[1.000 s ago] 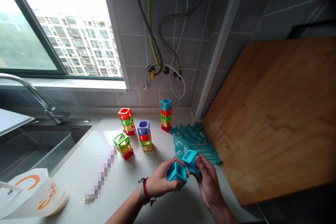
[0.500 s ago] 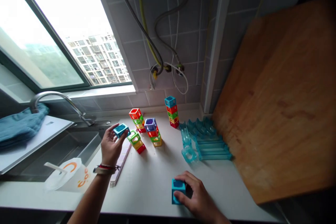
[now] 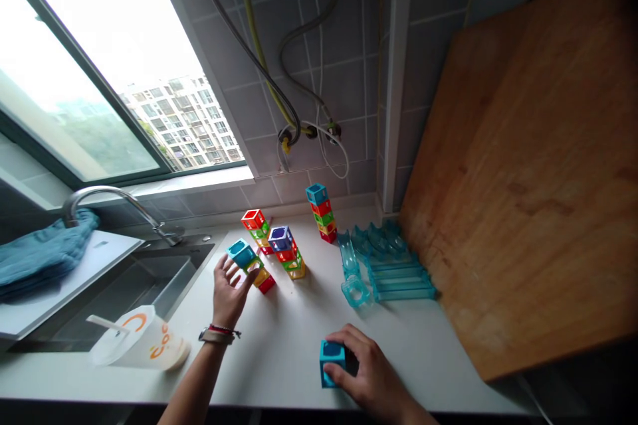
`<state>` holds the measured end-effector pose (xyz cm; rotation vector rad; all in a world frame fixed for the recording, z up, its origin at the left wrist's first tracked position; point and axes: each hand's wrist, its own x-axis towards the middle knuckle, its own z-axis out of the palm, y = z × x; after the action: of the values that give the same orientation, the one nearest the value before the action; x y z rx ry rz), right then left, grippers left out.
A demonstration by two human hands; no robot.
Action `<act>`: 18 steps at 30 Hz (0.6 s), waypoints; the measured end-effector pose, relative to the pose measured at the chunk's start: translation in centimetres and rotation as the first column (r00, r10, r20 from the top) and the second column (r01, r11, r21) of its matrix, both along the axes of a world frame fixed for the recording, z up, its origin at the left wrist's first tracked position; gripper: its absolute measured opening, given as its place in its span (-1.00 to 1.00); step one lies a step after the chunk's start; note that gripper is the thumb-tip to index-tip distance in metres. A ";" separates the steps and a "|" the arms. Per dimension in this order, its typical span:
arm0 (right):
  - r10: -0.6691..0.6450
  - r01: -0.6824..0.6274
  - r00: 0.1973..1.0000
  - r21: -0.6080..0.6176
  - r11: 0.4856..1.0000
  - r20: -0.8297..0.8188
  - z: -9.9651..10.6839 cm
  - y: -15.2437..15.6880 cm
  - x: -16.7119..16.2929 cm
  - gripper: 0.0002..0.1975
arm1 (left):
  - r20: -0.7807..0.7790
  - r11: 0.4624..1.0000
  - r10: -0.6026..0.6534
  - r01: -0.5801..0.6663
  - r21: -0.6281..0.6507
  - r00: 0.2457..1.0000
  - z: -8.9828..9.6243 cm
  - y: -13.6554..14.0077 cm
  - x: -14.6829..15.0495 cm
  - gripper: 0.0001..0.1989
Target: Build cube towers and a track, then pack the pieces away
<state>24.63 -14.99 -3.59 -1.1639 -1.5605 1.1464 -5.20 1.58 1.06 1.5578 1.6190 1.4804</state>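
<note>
On the left, my left hand (image 3: pixel 232 295) is beside a short stack, its fingers apart and loosely curved, with the thumb close to the green block. A light-blue block (image 3: pixel 241 252) sits on top of this stack, above green, yellow and red blocks (image 3: pixel 266 283); the hand hides part of it. My right hand (image 3: pixel 366 368) grips a blue cube block (image 3: pixel 332 364) between thumb and fingers near the counter's front edge. Behind stand a red-topped stack (image 3: pixel 255 220), a purple-topped stack (image 3: pixel 285 246) and a taller blue-topped stack (image 3: pixel 321 212).
Translucent teal track pieces (image 3: pixel 399 279) lie at the right, before a leaning wooden board (image 3: pixel 523 192). A drink cup with a straw (image 3: pixel 144 342) stands front left, near the sink (image 3: pixel 174 279) and faucet (image 3: pixel 119 194). Hoses (image 3: pixel 259 60) hang on the tiled wall.
My left hand has brought the light-blue block right onto the green, yellow and red stack, and its fingers are now lower and apart. My right hand keeps holding its blue cube block.
</note>
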 end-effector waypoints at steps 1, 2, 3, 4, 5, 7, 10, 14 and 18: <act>-0.007 0.007 1.000 0.004 1.000 -0.009 0.0 0.0 0.0 -0.69 | -0.025 0.997 0.055 -0.054 0.055 0.998 -0.5 -1.2 0.3 -0.14; -0.022 0.022 1.000 0.006 1.000 -0.019 -0.1 0.1 -0.1 -0.68 | -0.052 0.985 0.115 -0.107 0.134 0.992 -1.3 -2.6 0.6 -0.18; -0.041 0.041 0.999 0.007 0.999 -0.029 -0.2 0.1 -0.1 -0.66 | -0.080 0.974 0.134 -0.117 0.193 0.988 -2.1 -4.1 0.9 -0.21; -0.062 0.062 0.997 0.005 0.998 -0.037 -0.2 0.2 -0.2 -0.65 | -0.089 0.966 0.140 -0.116 0.232 0.986 -3.0 -5.5 1.1 -0.23; -0.081 0.081 0.996 0.001 0.997 -0.040 -0.3 0.2 -0.2 -0.63 | -0.090 0.965 0.132 -0.107 0.241 0.987 -3.8 -6.8 1.2 -0.29; -0.108 0.108 0.994 -0.006 0.994 -0.033 -0.5 0.2 -0.4 -0.59 | -0.099 0.998 -0.022 0.028 0.056 0.995 -5.1 -8.8 1.3 -0.56; -0.135 0.135 0.991 -0.004 0.991 0.003 -0.5 0.6 -0.7 -0.56 | -0.097 0.944 -0.264 0.237 -0.230 0.960 -5.4 -9.6 1.5 -0.71; -0.150 0.148 0.988 0.061 0.987 0.029 0.0 3.2 -2.0 -0.53 | -0.209 0.927 -0.314 0.252 -0.279 0.926 -4.3 -9.0 2.5 -0.66; -0.144 0.131 0.987 0.169 0.977 0.067 1.0 8.3 -4.7 -0.43 | -0.238 0.929 -0.317 0.250 -0.274 0.918 -3.8 -9.1 3.2 -0.63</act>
<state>19.91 -6.69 -2.61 -1.1986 -1.5752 0.8737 -2.00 -7.55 -2.72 1.8297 1.5634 0.9091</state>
